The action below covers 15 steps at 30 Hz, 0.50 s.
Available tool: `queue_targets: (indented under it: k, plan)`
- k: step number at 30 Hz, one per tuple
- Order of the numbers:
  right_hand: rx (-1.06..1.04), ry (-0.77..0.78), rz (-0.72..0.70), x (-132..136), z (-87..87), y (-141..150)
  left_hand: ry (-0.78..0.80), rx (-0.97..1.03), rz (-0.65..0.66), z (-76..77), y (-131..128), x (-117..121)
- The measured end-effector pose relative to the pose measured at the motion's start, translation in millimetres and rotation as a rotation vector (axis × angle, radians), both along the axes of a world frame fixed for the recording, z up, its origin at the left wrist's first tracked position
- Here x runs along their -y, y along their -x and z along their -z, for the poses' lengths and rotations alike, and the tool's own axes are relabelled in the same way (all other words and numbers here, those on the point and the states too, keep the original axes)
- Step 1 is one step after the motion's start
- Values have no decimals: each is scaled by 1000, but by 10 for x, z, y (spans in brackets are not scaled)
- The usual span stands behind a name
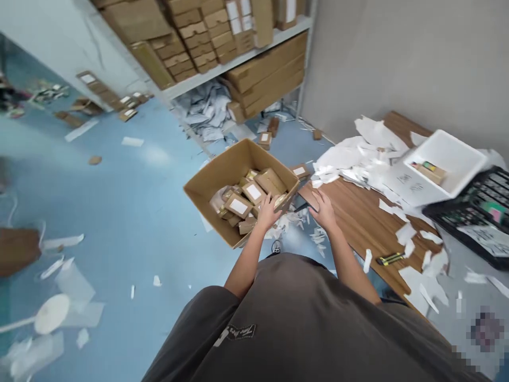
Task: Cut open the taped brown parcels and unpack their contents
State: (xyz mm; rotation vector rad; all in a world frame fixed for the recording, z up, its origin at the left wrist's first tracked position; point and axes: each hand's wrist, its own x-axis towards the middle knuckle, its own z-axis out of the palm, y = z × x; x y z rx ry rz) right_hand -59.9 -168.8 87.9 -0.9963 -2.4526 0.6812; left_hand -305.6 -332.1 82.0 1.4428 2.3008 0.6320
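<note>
A large open cardboard carton (210,175) stands in front of me, with several small brown boxes (238,205) inside, some bearing white labels. My left hand (268,213) is over the carton's near right side, its fingers stretched out next to the small boxes. Whether it touches the rim or a box I cannot tell. To the right, my right hand (324,211) hovers by the corner of a wood-grain table (350,212), fingers apart and nothing in them. A shiny clear patch (280,200) shows beside my left fingertips, too blurred to name.
A white bin (421,185) with small items stands on the table by a black crate (481,212). Torn white paper (358,154) and a yellow-black utility knife (390,259) lie there too. Shelving (238,55) with cartons stands behind. Paper scraps (132,141) litter the blue floor.
</note>
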Motion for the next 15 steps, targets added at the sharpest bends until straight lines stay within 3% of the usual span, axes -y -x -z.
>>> queue_targets:
  k: [4, 8, 11, 15]
  plan:
    - [58, 12, -230, -17, -21, 1082, 90, 37, -256, 127, 681, 588]
    - [162, 9, -373, -165, 49, 1779, 183, 93, -412, 332, 970, 865]
    - [221, 23, -429, -413, 165, 2151, 252, 144, -453, 496, 1066, 788]
    - [284, 79, -471, -844, 422, 2569, 278, 187, -422, 766, 1171, 349]
